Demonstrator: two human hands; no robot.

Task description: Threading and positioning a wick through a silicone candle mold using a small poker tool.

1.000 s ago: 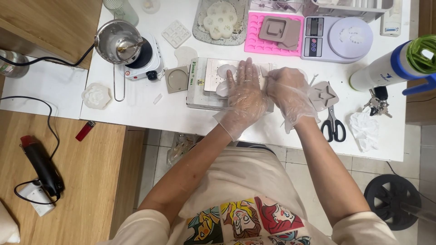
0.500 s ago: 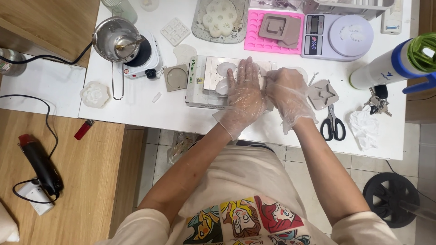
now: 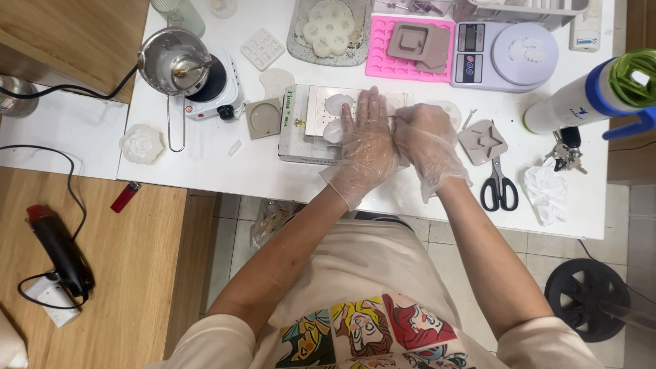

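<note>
Gloved hands working a pale slab mould [image 3: 316, 116] on a flat box at mid-bench.

The left hand [image 3: 367, 140] lies flat, fingers spread, pressing on the mould, its grip released; the right hand [image 3: 425, 137] is clenched beside it, touching the left, around something too small to tell. The mould sits square on the white bench [image 3: 205, 171], between the small hotplate [image 3: 212, 89] and the grey star mould [image 3: 482, 141], its long axis running left to right across the person's front. It looks light and likely flexible, its pale castings probably fragile; the thin gloves may slip, so the outer edges seem the best hold. Scissors [image 3: 499, 186] lie near the right wrist.
</note>
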